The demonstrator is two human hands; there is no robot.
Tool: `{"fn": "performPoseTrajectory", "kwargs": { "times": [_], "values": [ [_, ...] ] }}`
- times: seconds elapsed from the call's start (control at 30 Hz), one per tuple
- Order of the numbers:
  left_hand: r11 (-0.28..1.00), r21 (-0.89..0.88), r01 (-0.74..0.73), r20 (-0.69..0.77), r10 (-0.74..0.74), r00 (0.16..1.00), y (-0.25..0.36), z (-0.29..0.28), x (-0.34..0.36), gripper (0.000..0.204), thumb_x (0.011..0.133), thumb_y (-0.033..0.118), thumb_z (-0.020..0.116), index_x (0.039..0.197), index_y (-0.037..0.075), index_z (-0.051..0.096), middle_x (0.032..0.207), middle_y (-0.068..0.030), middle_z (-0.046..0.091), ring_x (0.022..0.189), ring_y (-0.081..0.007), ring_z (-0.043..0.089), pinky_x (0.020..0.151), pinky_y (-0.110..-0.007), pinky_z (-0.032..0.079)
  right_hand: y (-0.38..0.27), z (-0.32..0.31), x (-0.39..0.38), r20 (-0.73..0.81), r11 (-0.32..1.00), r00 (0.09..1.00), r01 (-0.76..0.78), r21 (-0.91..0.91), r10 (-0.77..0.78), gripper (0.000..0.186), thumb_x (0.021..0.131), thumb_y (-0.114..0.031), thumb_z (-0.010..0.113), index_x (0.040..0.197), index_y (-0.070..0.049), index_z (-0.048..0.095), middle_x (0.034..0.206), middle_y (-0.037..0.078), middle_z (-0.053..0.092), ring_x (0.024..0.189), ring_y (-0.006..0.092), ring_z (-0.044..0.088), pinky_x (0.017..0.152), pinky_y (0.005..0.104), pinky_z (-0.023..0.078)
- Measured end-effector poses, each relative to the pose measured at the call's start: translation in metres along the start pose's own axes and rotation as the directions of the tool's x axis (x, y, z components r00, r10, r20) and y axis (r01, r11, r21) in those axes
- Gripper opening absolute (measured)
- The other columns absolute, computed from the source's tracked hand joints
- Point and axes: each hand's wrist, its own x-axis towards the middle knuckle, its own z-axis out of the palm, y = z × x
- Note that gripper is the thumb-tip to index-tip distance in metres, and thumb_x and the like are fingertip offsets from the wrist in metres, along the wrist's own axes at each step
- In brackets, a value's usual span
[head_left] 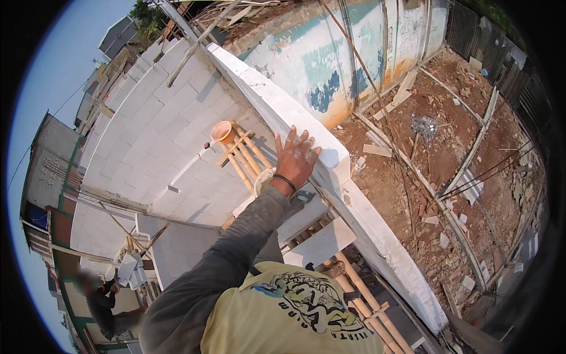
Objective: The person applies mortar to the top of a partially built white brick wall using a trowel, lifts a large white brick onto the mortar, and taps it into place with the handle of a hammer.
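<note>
My left hand [294,158] lies palm down with fingers spread on the top of a white block wall [337,161], a dark band round its wrist. It holds nothing. A small grey object [303,197], its kind unclear, shows just below that wrist. Below it, a pale flat block [321,242] rests over the bamboo scaffold [365,304]. Past the edge of my yellow shirt, a small brown shape [336,269] by the bamboo looks like part of my right hand; its fingers cannot be made out.
An orange bucket [222,131] stands on bamboo poles [243,158] beside another pale block wall [153,118]. At lower left a person in dark clothes [103,304] works near some blocks. Right of my wall, rubble-strewn ground [424,218] lies far below, with loose timber [471,144].
</note>
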Motion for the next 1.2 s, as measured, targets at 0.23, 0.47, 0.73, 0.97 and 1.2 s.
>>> {"fn": "performPoseTrajectory", "kwargs": {
  "times": [0.23,0.47,0.73,0.97,1.2],
  "values": [
    [0.993,0.11,-0.035,0.034,0.031,0.999,0.005,0.0,0.003,0.041,0.095,0.039,0.051,0.118,0.008,0.065,0.136,-0.0119,0.055,0.139,-0.0341,0.033,0.112,-0.063,0.009,0.027,0.002,0.009,0.029,0.998,0.999,-0.043,0.047,0.042,0.012,0.082,-0.006,0.065,0.08,0.005,0.064,0.065,0.018,0.061,0.054,0.0291,0.06,0.045,0.042,0.046],
    [0.995,0.085,-0.045,0.038,0.042,0.998,0.005,-0.001,0.001,0.042,0.096,0.036,0.05,0.122,0.005,0.062,0.138,-0.0142,0.052,0.139,-0.0358,0.032,0.112,-0.065,0.009,0.057,0.016,0.01,0.058,0.988,0.994,-0.099,0.121,0.092,0.011,0.082,-0.005,0.065,0.081,0.006,0.064,0.065,0.019,0.06,0.054,0.0293,0.06,0.045,0.0416,0.046],
    [0.998,0.045,-0.039,0.097,0.035,0.995,-0.016,-0.001,-0.006,0.044,0.094,0.04,0.055,0.122,0.008,0.061,0.139,-0.0136,0.051,0.139,-0.0363,0.031,0.113,-0.063,0.01,0.15,0.069,-0.029,0.061,0.992,0.996,-0.077,0.099,0.071,0.009,0.082,-0.004,0.066,0.08,0.004,0.063,0.064,0.016,0.058,0.052,0.0275,0.057,0.045,0.0414,0.046],
    [0.992,-0.059,-0.114,0.018,0.115,0.993,0.014,0.039,0.059,0.06,0.09,0.049,0.06,0.13,0.006,0.056,0.142,-0.02,0.046,0.14,-0.0379,0.03,0.112,-0.062,0.015,0.164,0.031,0.064,-0.078,0.971,0.968,0.238,-0.016,-0.238,0.012,0.078,-0.007,0.07,0.078,0.002,0.062,0.063,0.013,0.059,0.048,0.0252,0.056,0.044,0.0421,0.048],
    [0.992,0.123,-0.043,0.211,0.016,0.977,-0.022,0.005,0.031,0.058,0.092,0.05,0.058,0.135,0.011,0.054,0.144,-0.0123,0.048,0.142,-0.0358,0.028,0.112,-0.064,0.012,0.133,0.082,-0.053,-0.063,0.866,0.974,-0.163,0.473,0.218,0.013,0.078,-0.009,0.07,0.073,0.0,0.062,0.058,0.011,0.055,0.043,0.0256,0.055,0.038,0.0425,0.044]
  ]
}}
